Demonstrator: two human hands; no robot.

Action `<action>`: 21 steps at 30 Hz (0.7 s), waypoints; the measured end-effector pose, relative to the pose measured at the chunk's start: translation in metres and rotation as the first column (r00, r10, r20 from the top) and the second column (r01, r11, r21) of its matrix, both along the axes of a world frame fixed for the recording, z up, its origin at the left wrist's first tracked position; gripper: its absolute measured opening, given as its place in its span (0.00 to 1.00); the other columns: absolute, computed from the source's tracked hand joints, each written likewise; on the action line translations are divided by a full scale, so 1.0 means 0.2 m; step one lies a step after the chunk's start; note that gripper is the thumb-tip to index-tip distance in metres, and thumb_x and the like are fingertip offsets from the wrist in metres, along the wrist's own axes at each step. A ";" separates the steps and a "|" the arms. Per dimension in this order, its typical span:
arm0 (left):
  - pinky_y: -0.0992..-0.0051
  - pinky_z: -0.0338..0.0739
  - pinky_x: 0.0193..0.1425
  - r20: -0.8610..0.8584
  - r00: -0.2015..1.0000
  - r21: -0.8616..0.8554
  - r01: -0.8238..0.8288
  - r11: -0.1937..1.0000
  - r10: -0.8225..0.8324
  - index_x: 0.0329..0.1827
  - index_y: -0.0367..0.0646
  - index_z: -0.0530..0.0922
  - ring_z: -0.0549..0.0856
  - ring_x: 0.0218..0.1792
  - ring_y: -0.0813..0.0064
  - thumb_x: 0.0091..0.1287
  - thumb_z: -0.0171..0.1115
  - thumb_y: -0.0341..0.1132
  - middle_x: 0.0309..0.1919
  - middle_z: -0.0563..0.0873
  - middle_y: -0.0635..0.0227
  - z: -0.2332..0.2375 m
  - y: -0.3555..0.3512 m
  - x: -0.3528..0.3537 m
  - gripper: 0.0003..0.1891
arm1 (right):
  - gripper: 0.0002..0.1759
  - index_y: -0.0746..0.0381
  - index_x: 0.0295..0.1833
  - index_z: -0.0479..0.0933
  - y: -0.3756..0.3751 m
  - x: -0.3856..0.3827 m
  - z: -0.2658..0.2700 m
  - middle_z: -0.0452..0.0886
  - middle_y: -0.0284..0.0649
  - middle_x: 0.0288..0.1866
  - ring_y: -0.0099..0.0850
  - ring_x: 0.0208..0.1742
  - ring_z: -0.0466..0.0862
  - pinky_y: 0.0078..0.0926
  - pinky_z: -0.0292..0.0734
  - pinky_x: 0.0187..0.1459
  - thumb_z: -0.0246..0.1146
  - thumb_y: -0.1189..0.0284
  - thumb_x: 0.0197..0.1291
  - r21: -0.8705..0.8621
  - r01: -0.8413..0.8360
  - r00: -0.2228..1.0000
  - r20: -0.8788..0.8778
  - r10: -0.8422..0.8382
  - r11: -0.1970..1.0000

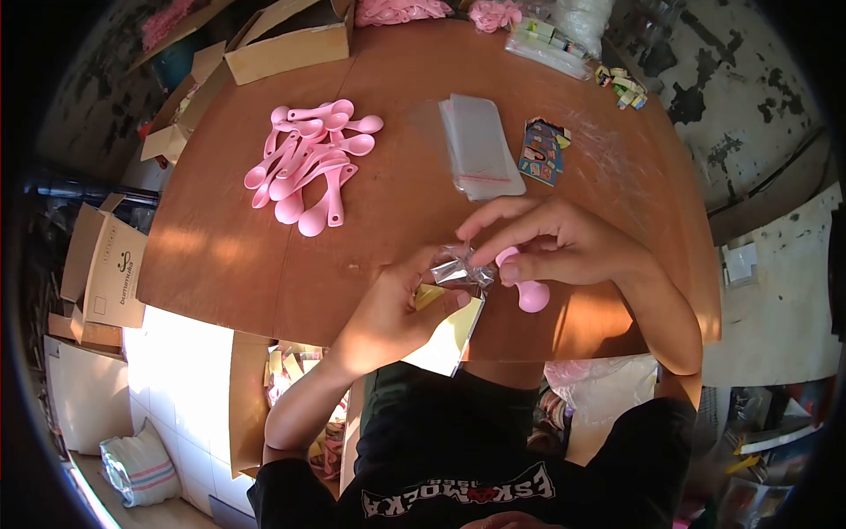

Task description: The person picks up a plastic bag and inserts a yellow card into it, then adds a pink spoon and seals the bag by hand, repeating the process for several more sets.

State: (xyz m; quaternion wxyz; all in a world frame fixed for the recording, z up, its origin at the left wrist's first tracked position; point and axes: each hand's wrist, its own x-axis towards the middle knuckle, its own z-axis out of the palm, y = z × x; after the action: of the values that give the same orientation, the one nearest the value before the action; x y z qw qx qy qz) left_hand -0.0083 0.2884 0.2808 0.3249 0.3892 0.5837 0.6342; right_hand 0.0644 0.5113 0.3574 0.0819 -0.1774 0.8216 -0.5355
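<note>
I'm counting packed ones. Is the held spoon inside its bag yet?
Not fully: pink spoon shows its bowl bare outside the crinkled clear bag.

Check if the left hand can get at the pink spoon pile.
Probably yes: only bare table lies between the left hand and the spoon pile. But its fingers hold a yellow card and clear bag.

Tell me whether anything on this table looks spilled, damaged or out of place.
Nothing looks damaged or spilled. The pink spoons lie in a loose heap, and the clear bag between the left hand and right hand is crumpled.
</note>
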 end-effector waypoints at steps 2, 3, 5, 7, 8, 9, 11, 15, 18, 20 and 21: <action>0.76 0.78 0.50 -0.093 0.996 0.007 -0.010 1.000 0.011 0.58 0.34 0.76 0.85 0.44 0.80 0.66 0.64 0.26 0.42 0.88 0.64 -0.02 0.02 0.02 0.17 | 0.13 0.70 0.53 0.81 0.02 0.02 0.00 0.79 0.41 0.55 0.25 0.39 0.82 0.23 0.79 0.43 0.62 0.76 0.66 0.025 -0.069 0.995 -0.068 0.070 0.997; 0.76 0.78 0.50 -0.098 0.995 0.002 -0.009 1.000 0.009 0.58 0.34 0.76 0.85 0.44 0.80 0.66 0.64 0.26 0.42 0.88 0.64 -0.01 0.02 0.04 0.17 | 0.13 0.70 0.52 0.81 0.04 0.03 0.01 0.80 0.40 0.51 0.24 0.39 0.82 0.22 0.79 0.43 0.62 0.76 0.64 -0.015 -0.001 1.000 0.010 0.001 1.000; 0.77 0.77 0.48 -0.086 0.996 0.013 -0.035 0.999 0.036 0.56 0.34 0.77 0.84 0.41 0.81 0.66 0.64 0.26 0.39 0.88 0.65 0.03 0.01 0.07 0.16 | 0.13 0.69 0.51 0.82 0.10 0.03 0.07 0.82 0.38 0.48 0.23 0.38 0.81 0.21 0.78 0.41 0.63 0.77 0.63 -0.090 0.100 0.991 0.096 -0.091 0.991; 0.80 0.77 0.48 -0.082 0.997 -0.071 0.000 0.998 -0.006 0.58 0.33 0.75 0.83 0.42 0.83 0.66 0.64 0.24 0.41 0.86 0.66 0.06 -0.01 0.04 0.17 | 0.12 0.70 0.51 0.81 0.16 0.05 0.08 0.82 0.39 0.48 0.23 0.36 0.81 0.22 0.79 0.41 0.61 0.77 0.65 -0.032 0.168 0.985 0.046 -0.167 0.985; 0.83 0.76 0.48 -0.073 0.996 -0.145 0.037 0.989 -0.048 0.60 0.32 0.73 0.82 0.44 0.84 0.66 0.63 0.22 0.42 0.85 0.68 0.07 -0.01 0.03 0.19 | 0.12 0.71 0.51 0.81 0.16 0.06 0.08 0.82 0.40 0.49 0.24 0.36 0.82 0.21 0.80 0.42 0.60 0.77 0.65 -0.031 0.221 0.974 0.054 -0.220 0.975; 0.84 0.75 0.45 -0.115 0.993 -0.115 0.015 0.993 -0.028 0.59 0.32 0.73 0.81 0.41 0.87 0.66 0.63 0.21 0.41 0.85 0.69 0.07 0.00 0.03 0.18 | 0.12 0.71 0.51 0.81 0.17 0.07 0.09 0.82 0.40 0.49 0.24 0.36 0.82 0.21 0.80 0.42 0.60 0.77 0.65 -0.033 0.222 0.974 0.052 -0.220 0.975; 0.84 0.75 0.44 -0.147 0.989 -0.105 0.001 0.995 -0.017 0.59 0.32 0.73 0.80 0.40 0.87 0.67 0.63 0.22 0.41 0.85 0.69 0.06 0.02 0.04 0.18 | 0.12 0.70 0.52 0.80 0.18 0.11 0.10 0.82 0.39 0.47 0.26 0.38 0.84 0.22 0.81 0.43 0.60 0.76 0.66 -0.025 0.257 0.966 -0.011 -0.258 0.966; 0.83 0.75 0.43 -0.089 0.996 -0.178 -0.035 0.983 0.020 0.59 0.33 0.74 0.81 0.40 0.88 0.66 0.64 0.23 0.40 0.86 0.70 0.06 0.03 0.05 0.18 | 0.12 0.69 0.52 0.80 0.15 0.21 0.17 0.83 0.39 0.43 0.26 0.42 0.85 0.23 0.81 0.45 0.62 0.73 0.67 -0.349 0.593 0.774 0.000 -0.633 0.725; 0.83 0.75 0.43 -0.238 0.971 -0.188 -0.070 0.980 0.023 0.59 0.34 0.75 0.81 0.40 0.87 0.64 0.66 0.24 0.40 0.87 0.68 0.06 0.04 0.07 0.19 | 0.12 0.69 0.51 0.81 0.14 0.23 0.16 0.84 0.38 0.42 0.25 0.43 0.85 0.22 0.81 0.45 0.63 0.72 0.66 -0.471 0.611 0.707 -0.036 -0.706 0.636; 0.82 0.76 0.42 -0.271 0.961 -0.131 -0.089 0.987 0.051 0.59 0.35 0.75 0.82 0.39 0.87 0.64 0.67 0.25 0.40 0.88 0.67 0.05 0.06 0.09 0.20 | 0.13 0.69 0.51 0.81 0.13 0.24 0.13 0.84 0.38 0.43 0.24 0.44 0.85 0.22 0.81 0.45 0.64 0.72 0.66 -0.419 0.610 0.727 -0.042 -0.686 0.672; 0.82 0.76 0.42 -0.302 0.950 -0.075 -0.111 0.991 0.083 0.59 0.36 0.76 0.82 0.38 0.86 0.63 0.68 0.25 0.39 0.88 0.67 0.05 0.06 0.10 0.21 | 0.13 0.69 0.51 0.81 0.12 0.24 0.12 0.85 0.39 0.43 0.24 0.44 0.85 0.21 0.81 0.46 0.64 0.72 0.65 -0.365 0.604 0.749 -0.045 -0.662 0.708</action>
State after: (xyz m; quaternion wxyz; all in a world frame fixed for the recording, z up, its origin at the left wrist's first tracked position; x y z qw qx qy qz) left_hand 0.0112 0.3013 0.2914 0.2190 0.4360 0.6725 0.5565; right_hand 0.1133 0.5349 0.3821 -0.2095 0.0592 0.7352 -0.6420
